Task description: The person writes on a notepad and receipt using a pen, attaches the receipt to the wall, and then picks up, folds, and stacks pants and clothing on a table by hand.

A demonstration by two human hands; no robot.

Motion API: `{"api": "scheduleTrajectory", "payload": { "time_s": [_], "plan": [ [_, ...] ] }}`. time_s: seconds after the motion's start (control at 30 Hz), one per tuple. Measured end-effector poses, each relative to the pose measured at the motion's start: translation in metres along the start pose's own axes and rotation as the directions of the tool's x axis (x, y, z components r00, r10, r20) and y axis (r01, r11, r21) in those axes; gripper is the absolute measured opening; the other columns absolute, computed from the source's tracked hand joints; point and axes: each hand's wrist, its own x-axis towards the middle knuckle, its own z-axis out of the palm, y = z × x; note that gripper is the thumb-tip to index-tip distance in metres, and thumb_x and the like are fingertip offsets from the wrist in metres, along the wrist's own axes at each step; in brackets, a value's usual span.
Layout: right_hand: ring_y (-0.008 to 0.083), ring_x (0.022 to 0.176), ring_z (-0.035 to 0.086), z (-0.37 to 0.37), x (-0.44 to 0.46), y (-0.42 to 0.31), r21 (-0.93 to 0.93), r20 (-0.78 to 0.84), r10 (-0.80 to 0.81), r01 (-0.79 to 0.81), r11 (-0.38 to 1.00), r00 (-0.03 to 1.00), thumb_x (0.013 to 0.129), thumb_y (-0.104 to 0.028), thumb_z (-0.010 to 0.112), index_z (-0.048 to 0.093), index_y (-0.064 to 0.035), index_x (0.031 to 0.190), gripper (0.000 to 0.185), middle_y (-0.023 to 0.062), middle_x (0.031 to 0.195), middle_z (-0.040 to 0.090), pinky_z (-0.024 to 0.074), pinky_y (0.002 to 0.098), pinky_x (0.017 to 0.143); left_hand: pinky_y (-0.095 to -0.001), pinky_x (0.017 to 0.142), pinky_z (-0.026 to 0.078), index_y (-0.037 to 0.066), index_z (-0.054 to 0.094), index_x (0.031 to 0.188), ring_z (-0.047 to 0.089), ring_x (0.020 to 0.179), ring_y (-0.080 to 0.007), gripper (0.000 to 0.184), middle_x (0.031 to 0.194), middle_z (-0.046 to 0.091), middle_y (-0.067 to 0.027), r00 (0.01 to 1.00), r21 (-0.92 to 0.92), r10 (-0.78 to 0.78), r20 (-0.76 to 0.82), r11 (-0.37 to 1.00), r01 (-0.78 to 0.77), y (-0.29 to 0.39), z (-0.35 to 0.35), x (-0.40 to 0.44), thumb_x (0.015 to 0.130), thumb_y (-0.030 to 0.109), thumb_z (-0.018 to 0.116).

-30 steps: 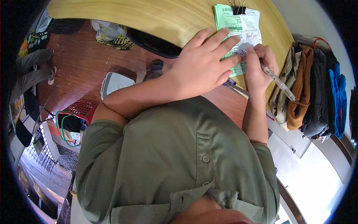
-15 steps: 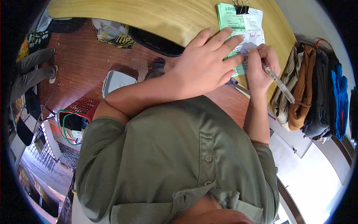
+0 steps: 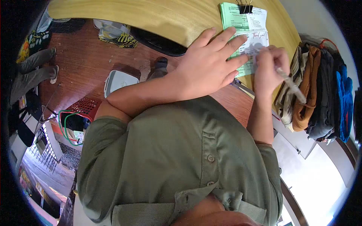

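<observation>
left hand point(image 3: 209, 64): open, fingers spread, palm down, fingertips over papers' left side, grips nothing | green and white papers point(image 3: 235, 23): on wooden table point(image 3: 158, 10), black binder clip point(image 3: 246, 9) at far end | right hand point(image 3: 268, 67): curled closed around blurred pen point(image 3: 294, 88), beside papers' right edge

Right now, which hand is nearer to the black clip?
Left. The left hand is spread over the left edge of the papers, fingertips a little short of the clip at the far end. The right hand, with the pen, is farther from it, at their right edge.
</observation>
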Motion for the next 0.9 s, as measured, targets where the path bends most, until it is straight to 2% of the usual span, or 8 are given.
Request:
{"api": "scheduleTrajectory", "payload": {
  "time_s": [0.03, 0.1, 0.17, 0.23, 0.4, 0.53, 0.67, 0.9],
  "plan": [
    [0.0072, 0.055, 0.042, 0.000, 0.003, -0.005, 0.000, -0.004, -0.002, 0.002, 1.000, 1.000, 0.080, 0.002, 0.062, 0.044, -0.0046, 0.067, 0.023, 0.0012, 0.062, 0.049, 0.0376, 0.0238, 0.051, -0.0479, 0.102, 0.034, 0.022, 0.061, 0.117, 0.040, 0.128, -0.0246, 0.041, 0.137, 0.046, -0.0028, 1.000, -0.002, 0.000, -0.003, 1.000, 0.000, -0.001, 0.000, 0.001, 0.077, 0.028, 0.067],
    [0.0083, 0.059, 0.048, 0.000, 0.015, -0.021, 0.432, -0.233, 0.238, -0.119, 0.894, 0.943, 0.084, -0.002, 0.065, 0.046, -0.0051, 0.071, 0.024, 0.0013, 0.068, 0.053, 0.0441, 0.0246, 0.056, -0.0478, 0.102, 0.033, 0.023, 0.061, 0.117, 0.040, 0.128, -0.0250, 0.041, 0.138, 0.046, -0.0034, 1.000, 0.002, 0.007, -0.004, 1.000, -0.007, -0.002, 0.000, 0.002, 0.077, 0.028, 0.066],
    [0.0093, 0.063, 0.053, 0.003, 0.022, -0.026, 0.428, -0.253, 0.135, -0.015, 0.904, 0.958, 0.083, -0.003, 0.069, 0.048, -0.0038, 0.074, 0.023, 0.0041, 0.073, 0.057, 0.0481, 0.0248, 0.062, -0.0477, 0.102, 0.033, 0.023, 0.061, 0.117, 0.040, 0.128, -0.0253, 0.041, 0.138, 0.045, -0.0039, 1.000, 0.000, 0.015, 0.000, 1.000, -0.015, 0.000, 0.000, 0.002, 0.077, 0.028, 0.066],
    [0.0102, 0.066, 0.055, 0.008, 0.023, -0.031, 0.076, -0.203, 0.030, -0.015, 0.997, 0.979, 0.080, 0.000, 0.071, 0.050, -0.0027, 0.075, 0.022, 0.0066, 0.076, 0.060, 0.0481, 0.0240, 0.064, -0.0474, 0.102, 0.033, 0.023, 0.061, 0.117, 0.040, 0.128, -0.0262, 0.042, 0.139, 0.044, -0.0059, 1.000, -0.008, -0.012, 0.003, 1.000, 0.012, 0.001, -0.002, 0.003, 0.076, 0.028, 0.067],
    [0.0072, 0.064, 0.048, 0.009, 0.019, -0.009, 0.224, 0.069, 0.075, -0.089, 0.971, 0.995, 0.078, 0.005, 0.065, 0.048, -0.0026, 0.070, 0.020, 0.0043, 0.072, 0.057, 0.0389, 0.0215, 0.057, -0.0470, 0.103, 0.032, 0.023, 0.062, 0.116, 0.039, 0.129, -0.0266, 0.042, 0.140, 0.044, -0.0078, 1.000, -0.007, -0.013, 0.011, 1.000, 0.013, -0.001, -0.003, 0.003, 0.075, 0.028, 0.067],
    [0.0070, 0.059, 0.041, 0.015, 0.011, -0.005, 0.006, -0.006, -0.021, 0.021, 1.000, 1.000, 0.078, 0.003, 0.061, 0.043, -0.0025, 0.065, 0.023, 0.0025, 0.063, 0.052, 0.0348, 0.0226, 0.052, -0.0467, 0.103, 0.031, 0.024, 0.062, 0.114, 0.039, 0.130, -0.0265, 0.040, 0.140, 0.044, -0.0075, 0.999, 0.000, -0.018, 0.031, 1.000, 0.018, -0.001, -0.002, 0.004, 0.074, 0.028, 0.068],
    [0.0071, 0.057, 0.041, 0.012, 0.011, -0.005, -0.019, 0.019, 0.004, -0.004, 1.000, 1.000, 0.077, 0.004, 0.061, 0.044, -0.0022, 0.065, 0.022, 0.0024, 0.063, 0.052, 0.0353, 0.0229, 0.051, -0.0461, 0.103, 0.031, 0.024, 0.062, 0.112, 0.039, 0.130, -0.0264, 0.039, 0.140, 0.044, -0.0070, 0.999, -0.013, -0.027, 0.026, 1.000, 0.027, -0.001, -0.002, 0.003, 0.074, 0.028, 0.068],
    [0.0070, 0.056, 0.042, 0.015, 0.013, -0.003, -0.111, 0.041, -0.113, 0.116, 0.987, 0.993, 0.075, 0.005, 0.059, 0.043, -0.0020, 0.064, 0.020, 0.0028, 0.062, 0.051, 0.0360, 0.0228, 0.051, -0.0450, 0.103, 0.031, 0.024, 0.062, 0.113, 0.039, 0.129, -0.0261, 0.040, 0.139, 0.044, -0.0063, 0.999, -0.011, -0.031, 0.023, 0.999, 0.031, -0.002, 0.000, 0.003, 0.074, 0.028, 0.067]
  ]
}}
